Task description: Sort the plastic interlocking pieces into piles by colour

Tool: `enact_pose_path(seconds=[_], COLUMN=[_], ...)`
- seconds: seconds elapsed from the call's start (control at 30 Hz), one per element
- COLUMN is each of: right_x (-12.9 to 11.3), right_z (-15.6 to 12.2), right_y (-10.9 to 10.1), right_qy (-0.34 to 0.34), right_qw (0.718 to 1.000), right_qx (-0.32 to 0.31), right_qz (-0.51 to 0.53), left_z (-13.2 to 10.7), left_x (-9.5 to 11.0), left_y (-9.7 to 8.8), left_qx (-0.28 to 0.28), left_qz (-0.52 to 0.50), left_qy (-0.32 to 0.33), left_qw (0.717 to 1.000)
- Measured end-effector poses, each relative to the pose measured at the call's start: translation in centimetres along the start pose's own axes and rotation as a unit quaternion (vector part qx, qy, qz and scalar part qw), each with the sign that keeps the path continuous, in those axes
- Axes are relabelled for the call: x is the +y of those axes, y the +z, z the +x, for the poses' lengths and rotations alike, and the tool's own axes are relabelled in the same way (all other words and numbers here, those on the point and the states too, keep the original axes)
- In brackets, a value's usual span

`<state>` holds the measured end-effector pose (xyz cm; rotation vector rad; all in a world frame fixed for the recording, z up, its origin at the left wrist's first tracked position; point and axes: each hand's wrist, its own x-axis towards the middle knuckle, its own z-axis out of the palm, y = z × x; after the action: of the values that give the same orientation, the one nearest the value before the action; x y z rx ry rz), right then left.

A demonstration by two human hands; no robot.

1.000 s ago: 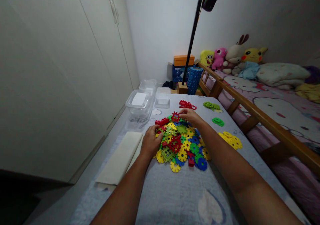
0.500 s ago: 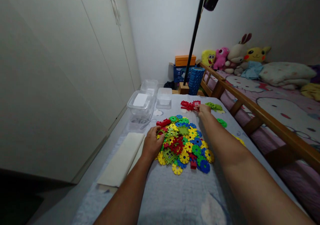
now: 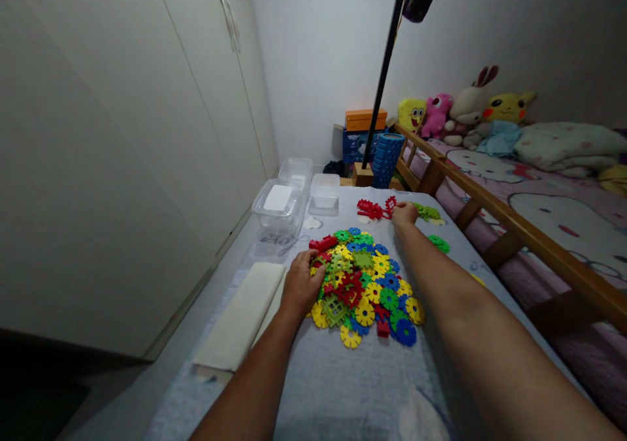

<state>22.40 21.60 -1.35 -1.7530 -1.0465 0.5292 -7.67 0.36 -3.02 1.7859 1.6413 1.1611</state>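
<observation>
A heap of mixed red, yellow, green and blue plastic interlocking pieces (image 3: 365,284) lies on a grey-blue quilt (image 3: 343,389). My left hand (image 3: 301,285) rests on the heap's left edge, fingers curled onto the pieces. My right hand (image 3: 404,213) reaches far forward and pinches a red square piece (image 3: 390,204) beside a small group of red pieces (image 3: 369,210). Sorted green pieces (image 3: 428,212) lie just right of that hand, and more green ones (image 3: 438,243) nearer.
Clear plastic containers (image 3: 279,206) (image 3: 323,193) stand at the quilt's far left. A folded white cloth (image 3: 242,313) lies at the left. White wardrobe doors (image 3: 147,134) line the left side; a wooden bed rail (image 3: 514,238) and a bed with plush toys (image 3: 460,108) line the right. A black pole (image 3: 385,68) rises behind.
My right hand lifted a red square piece from the heap's top and carried it forward to the red group. The left hand stayed on the heap.
</observation>
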Motion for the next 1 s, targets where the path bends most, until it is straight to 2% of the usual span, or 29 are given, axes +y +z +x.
enact_pose_path(seconds=[0.1,0.23,0.43,0.5,0.57,0.63,0.73,0.87,1.0], right_x=[0.1,0.4,-0.1,-0.8,-1.8,-2.9,-4.5,-5.8,-6.2], right_z=[-0.1,-0.7,-3.2,-4.6,-6.2,-8.0,-10.6,-13.3,-14.6], right_y=[0.5,0.8,-0.8,-1.1,-0.9,-0.3,1.1,3.0,4.1], right_qy=[-0.024,-0.050,-0.106,-0.129,-0.163,-0.209,-0.300,-0.398,-0.403], right_qw=[0.999,0.997,0.990,0.987,0.977,0.952,0.889,0.821,0.791], right_qx=[0.010,-0.023,-0.050,-0.073,-0.126,-0.216,-0.332,-0.357,-0.351], right_qz=[-0.042,-0.060,-0.078,-0.067,-0.054,-0.055,-0.098,-0.202,-0.299], left_z=[0.0,0.0,-0.1,0.0,0.0,0.0,0.0,0.0,0.1], left_x=[-0.1,-0.1,0.1,0.1,0.0,0.0,0.0,0.1,0.2], left_y=[0.1,0.1,0.0,0.0,0.1,0.0,0.0,-0.1,-0.1], left_qx=[0.003,0.008,0.004,0.003,0.003,0.006,0.015,0.030,0.045], left_qz=[0.000,0.002,0.004,0.002,-0.004,-0.012,-0.026,-0.048,-0.061], left_qy=[0.000,0.004,0.007,0.006,0.005,0.003,0.001,0.002,-0.002], left_qw=[1.000,1.000,1.000,1.000,1.000,1.000,1.000,0.998,0.997])
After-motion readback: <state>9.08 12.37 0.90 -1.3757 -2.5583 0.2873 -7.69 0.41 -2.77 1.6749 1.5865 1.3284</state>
